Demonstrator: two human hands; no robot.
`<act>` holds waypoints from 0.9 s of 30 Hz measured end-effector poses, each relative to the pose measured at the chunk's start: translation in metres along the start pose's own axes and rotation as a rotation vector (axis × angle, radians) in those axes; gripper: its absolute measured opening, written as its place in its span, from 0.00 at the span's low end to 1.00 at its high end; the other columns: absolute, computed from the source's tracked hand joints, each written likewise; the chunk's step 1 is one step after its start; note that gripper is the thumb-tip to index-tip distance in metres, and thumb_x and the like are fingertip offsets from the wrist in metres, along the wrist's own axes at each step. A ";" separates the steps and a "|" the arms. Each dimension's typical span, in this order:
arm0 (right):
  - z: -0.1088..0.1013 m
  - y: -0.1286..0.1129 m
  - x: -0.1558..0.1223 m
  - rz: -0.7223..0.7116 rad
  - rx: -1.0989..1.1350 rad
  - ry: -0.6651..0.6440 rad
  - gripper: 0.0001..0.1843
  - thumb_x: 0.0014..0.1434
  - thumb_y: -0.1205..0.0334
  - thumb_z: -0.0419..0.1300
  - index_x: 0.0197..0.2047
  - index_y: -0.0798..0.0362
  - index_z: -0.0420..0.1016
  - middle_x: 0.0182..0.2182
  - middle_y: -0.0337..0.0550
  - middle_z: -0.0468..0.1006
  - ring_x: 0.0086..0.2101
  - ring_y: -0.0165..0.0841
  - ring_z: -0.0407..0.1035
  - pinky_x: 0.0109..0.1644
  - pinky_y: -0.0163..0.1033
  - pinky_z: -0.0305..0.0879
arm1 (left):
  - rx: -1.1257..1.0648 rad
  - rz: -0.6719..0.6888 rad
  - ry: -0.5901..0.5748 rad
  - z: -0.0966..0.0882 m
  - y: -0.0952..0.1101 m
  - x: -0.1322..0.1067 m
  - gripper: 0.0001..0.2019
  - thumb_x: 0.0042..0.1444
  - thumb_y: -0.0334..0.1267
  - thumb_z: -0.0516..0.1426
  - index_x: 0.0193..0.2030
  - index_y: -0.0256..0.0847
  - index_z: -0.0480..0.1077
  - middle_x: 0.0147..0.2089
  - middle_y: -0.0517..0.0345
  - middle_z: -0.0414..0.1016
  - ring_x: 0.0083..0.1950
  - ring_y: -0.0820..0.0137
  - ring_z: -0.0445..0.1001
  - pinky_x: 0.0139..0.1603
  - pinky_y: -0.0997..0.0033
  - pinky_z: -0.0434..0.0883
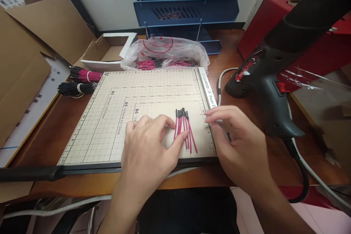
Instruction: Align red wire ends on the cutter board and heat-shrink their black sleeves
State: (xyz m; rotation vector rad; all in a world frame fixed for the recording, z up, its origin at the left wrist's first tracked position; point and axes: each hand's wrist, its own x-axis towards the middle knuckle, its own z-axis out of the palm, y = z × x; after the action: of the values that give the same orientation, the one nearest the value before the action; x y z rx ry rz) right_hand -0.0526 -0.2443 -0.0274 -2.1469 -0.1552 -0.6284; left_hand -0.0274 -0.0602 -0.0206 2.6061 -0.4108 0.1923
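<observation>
Several short red wires with black ends [185, 129] lie side by side on the beige gridded paper-cutter board [109, 117]. My left hand [149, 146] rests on the board just left of them, fingers curled, its fingertips touching the leftmost wires. My right hand [236, 142] sits at the board's right edge, fingers stretched toward the wires' black ends without gripping anything.
A clear plastic bag of more wires [164, 56] lies behind the board. Banded wire bundles [80, 82] sit at the left by cardboard boxes [33, 44]. A black heat gun [263, 80] with its cable lies to the right. Blue trays [186, 11] stand at the back.
</observation>
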 end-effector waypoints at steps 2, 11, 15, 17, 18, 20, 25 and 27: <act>0.000 0.000 0.000 -0.009 -0.001 -0.012 0.14 0.60 0.80 0.54 0.39 0.52 0.73 0.42 0.40 0.78 0.46 0.26 0.73 0.53 0.31 0.67 | -0.004 0.004 0.000 0.000 0.000 0.000 0.11 0.61 0.49 0.62 0.38 0.45 0.72 0.24 0.64 0.62 0.34 0.62 0.69 0.41 0.60 0.57; 0.000 0.000 0.000 -0.027 0.051 -0.041 0.16 0.60 0.82 0.53 0.37 0.51 0.72 0.39 0.38 0.79 0.44 0.26 0.74 0.52 0.32 0.68 | -0.020 -0.001 -0.001 0.000 0.000 0.000 0.09 0.61 0.47 0.62 0.38 0.45 0.73 0.23 0.65 0.61 0.33 0.62 0.68 0.41 0.60 0.57; 0.001 0.000 0.001 -0.049 0.030 -0.066 0.14 0.58 0.80 0.57 0.37 0.51 0.73 0.39 0.38 0.80 0.43 0.27 0.74 0.55 0.34 0.68 | -0.016 0.002 0.001 0.000 0.000 0.000 0.09 0.61 0.47 0.62 0.38 0.45 0.73 0.23 0.65 0.61 0.33 0.62 0.68 0.41 0.60 0.57; 0.002 0.000 0.001 -0.051 0.023 -0.074 0.13 0.58 0.80 0.58 0.37 0.50 0.72 0.38 0.37 0.80 0.43 0.27 0.75 0.60 0.36 0.67 | -0.017 0.007 0.006 0.000 0.000 -0.001 0.09 0.61 0.47 0.62 0.38 0.45 0.72 0.23 0.65 0.61 0.33 0.63 0.67 0.41 0.60 0.57; 0.002 0.001 0.000 -0.054 0.023 -0.078 0.14 0.59 0.80 0.57 0.38 0.50 0.72 0.38 0.36 0.80 0.42 0.26 0.75 0.63 0.38 0.65 | -0.017 0.010 0.011 0.000 0.000 -0.001 0.08 0.62 0.47 0.61 0.38 0.45 0.72 0.23 0.65 0.61 0.33 0.63 0.67 0.41 0.60 0.57; 0.002 0.001 -0.001 -0.062 0.021 -0.095 0.14 0.59 0.80 0.56 0.38 0.50 0.72 0.39 0.36 0.80 0.42 0.26 0.75 0.68 0.42 0.60 | -0.015 0.017 0.020 -0.001 0.000 -0.001 0.07 0.63 0.45 0.60 0.37 0.45 0.72 0.23 0.64 0.62 0.33 0.63 0.67 0.41 0.60 0.57; 0.002 -0.003 -0.002 -0.140 -0.080 -0.152 0.09 0.61 0.73 0.61 0.40 0.48 0.72 0.41 0.37 0.80 0.48 0.33 0.74 0.73 0.58 0.47 | -0.006 0.015 0.022 -0.001 0.001 -0.001 0.05 0.63 0.42 0.58 0.37 0.46 0.71 0.23 0.64 0.63 0.33 0.64 0.67 0.41 0.59 0.58; 0.002 -0.004 -0.002 -0.149 -0.130 -0.169 0.07 0.62 0.69 0.62 0.41 0.47 0.74 0.42 0.38 0.81 0.49 0.36 0.73 0.73 0.62 0.44 | -0.006 0.009 0.011 -0.002 0.001 -0.001 0.05 0.63 0.42 0.58 0.38 0.46 0.71 0.23 0.64 0.63 0.32 0.64 0.67 0.41 0.59 0.58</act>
State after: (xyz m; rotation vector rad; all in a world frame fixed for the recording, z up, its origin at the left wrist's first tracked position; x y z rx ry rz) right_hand -0.0554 -0.2400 -0.0261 -2.3299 -0.3779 -0.5539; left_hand -0.0290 -0.0597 -0.0189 2.5965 -0.4192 0.2081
